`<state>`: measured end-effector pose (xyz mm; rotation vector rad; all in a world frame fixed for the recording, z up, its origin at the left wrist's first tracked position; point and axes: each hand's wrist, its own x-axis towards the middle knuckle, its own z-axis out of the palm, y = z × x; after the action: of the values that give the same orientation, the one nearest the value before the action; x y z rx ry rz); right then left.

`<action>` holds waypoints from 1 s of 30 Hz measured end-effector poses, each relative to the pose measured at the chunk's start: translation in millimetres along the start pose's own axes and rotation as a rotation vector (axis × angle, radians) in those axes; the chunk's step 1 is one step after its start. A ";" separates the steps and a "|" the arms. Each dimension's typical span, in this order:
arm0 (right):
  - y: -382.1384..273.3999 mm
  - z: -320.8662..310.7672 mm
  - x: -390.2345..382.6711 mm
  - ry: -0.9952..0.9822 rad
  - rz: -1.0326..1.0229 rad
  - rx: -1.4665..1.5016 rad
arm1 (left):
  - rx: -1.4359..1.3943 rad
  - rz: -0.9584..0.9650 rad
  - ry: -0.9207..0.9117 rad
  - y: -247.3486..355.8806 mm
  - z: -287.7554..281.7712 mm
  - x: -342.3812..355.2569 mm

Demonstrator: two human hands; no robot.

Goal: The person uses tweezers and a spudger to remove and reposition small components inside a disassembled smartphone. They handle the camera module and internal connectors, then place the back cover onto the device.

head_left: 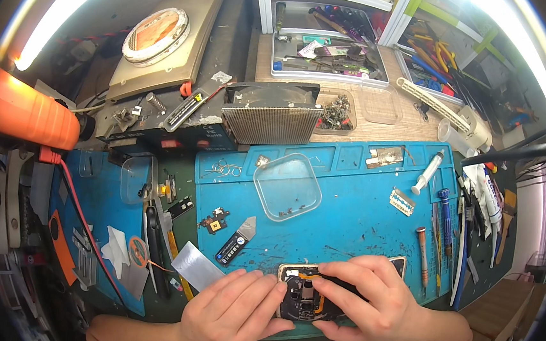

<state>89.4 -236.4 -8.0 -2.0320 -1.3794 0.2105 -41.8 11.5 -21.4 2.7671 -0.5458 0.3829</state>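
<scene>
An opened smartphone (305,293) lies at the near edge of the blue mat, its dark inner parts exposed. A yellow-orange flex cable (321,302) runs along its inside. My left hand (233,311) holds the phone's left end, fingers along the edge and thumb below. My right hand (372,300) spans the phone's middle, with thumb at the near edge and fingertips on the inner parts by the far edge. It hides much of the phone's right half. Beside my left hand are a shiny metal sheet (196,266) and a short black-handled blade (235,241).
The blue work mat (358,228) carries a clear dish (287,188) with tiny screws, a small circuit part (213,221), a razor blade (402,202) and a syringe (428,173). Screwdrivers (422,259) lie right. A red cable (84,210) crosses the left side; a finned heat sink (270,122) stands behind.
</scene>
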 end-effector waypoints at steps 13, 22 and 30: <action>1.2 2.0 -1.4 0.017 0.001 0.013 | -0.007 0.010 0.016 0.2 0.5 0.7; 2.9 3.3 -1.7 0.020 -0.015 0.007 | -0.021 -0.001 -0.008 0.3 -0.9 -0.4; 2.9 4.5 -0.9 0.022 -0.025 -0.010 | -0.013 0.012 -0.019 -0.8 -1.5 -1.1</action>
<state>89.0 -235.9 -13.4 -2.0180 -1.3941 0.1709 -42.7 13.0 -20.6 2.7585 -0.5673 0.3546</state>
